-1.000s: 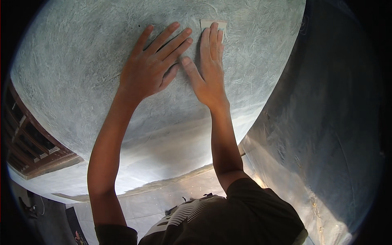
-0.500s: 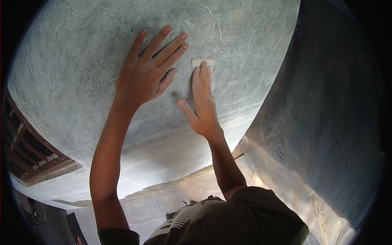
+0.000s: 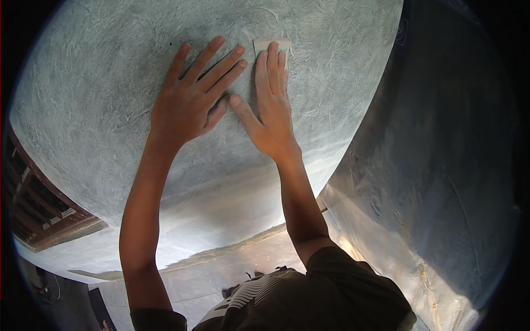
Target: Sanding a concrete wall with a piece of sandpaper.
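My left hand (image 3: 185, 107) lies with fingers spread on the rough grey plastered wall (image 3: 99, 77); nothing is held in it. Just right of it, my right hand (image 3: 271, 113) presses a pale piece of sandpaper (image 3: 262, 46) against the same surface. Straight fingers cover most of that sheet, so only its top edge and sides show. The right thumb points out toward the left thumb. Pale dust coats the fingertips of both hands.
A brown wooden window with bars (image 3: 41, 204) is at the left. Dark sheeting (image 3: 441, 138) hangs along the right side. Below, the wall turns paler and meets a light floor covering (image 3: 201, 289).
My right hand has slid up the wall with the sandpaper under its fingers. My left hand has shifted slightly left in the view, still spread on the wall.
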{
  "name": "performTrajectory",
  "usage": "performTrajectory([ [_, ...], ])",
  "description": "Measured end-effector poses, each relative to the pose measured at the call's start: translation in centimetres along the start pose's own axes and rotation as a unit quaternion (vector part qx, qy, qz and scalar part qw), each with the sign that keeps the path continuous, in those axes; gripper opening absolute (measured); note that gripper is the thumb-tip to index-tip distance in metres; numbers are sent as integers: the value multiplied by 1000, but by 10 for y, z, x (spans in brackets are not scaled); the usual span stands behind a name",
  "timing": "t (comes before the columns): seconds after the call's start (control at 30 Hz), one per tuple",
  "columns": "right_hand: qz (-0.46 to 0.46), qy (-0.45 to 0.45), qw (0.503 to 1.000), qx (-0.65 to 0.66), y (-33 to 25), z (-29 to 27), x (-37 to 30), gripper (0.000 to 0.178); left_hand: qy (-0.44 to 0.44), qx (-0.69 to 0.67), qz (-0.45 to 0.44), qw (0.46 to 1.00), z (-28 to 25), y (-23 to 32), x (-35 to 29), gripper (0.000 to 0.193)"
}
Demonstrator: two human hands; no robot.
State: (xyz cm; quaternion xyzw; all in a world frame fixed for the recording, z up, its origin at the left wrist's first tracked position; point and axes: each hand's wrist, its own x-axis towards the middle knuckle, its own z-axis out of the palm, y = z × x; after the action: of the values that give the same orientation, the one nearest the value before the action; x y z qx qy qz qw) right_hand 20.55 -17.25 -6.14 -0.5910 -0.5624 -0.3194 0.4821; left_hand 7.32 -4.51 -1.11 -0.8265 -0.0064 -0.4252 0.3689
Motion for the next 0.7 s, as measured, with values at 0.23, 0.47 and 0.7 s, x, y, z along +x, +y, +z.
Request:
performTrajectory([
  [0.23,36,-34,998,32,-1,27,-65,86,-7,5,-11,1000,5,-2,-3,67],
  [0.47,-31,10,999,-17,2,5,0,88,-4,-21,-12,1000,1,-3,-1,69],
  [0.7,3,2,1000,30,1,-10,6,81,-13,-15,-14,1000,-1,1,2,72],
])
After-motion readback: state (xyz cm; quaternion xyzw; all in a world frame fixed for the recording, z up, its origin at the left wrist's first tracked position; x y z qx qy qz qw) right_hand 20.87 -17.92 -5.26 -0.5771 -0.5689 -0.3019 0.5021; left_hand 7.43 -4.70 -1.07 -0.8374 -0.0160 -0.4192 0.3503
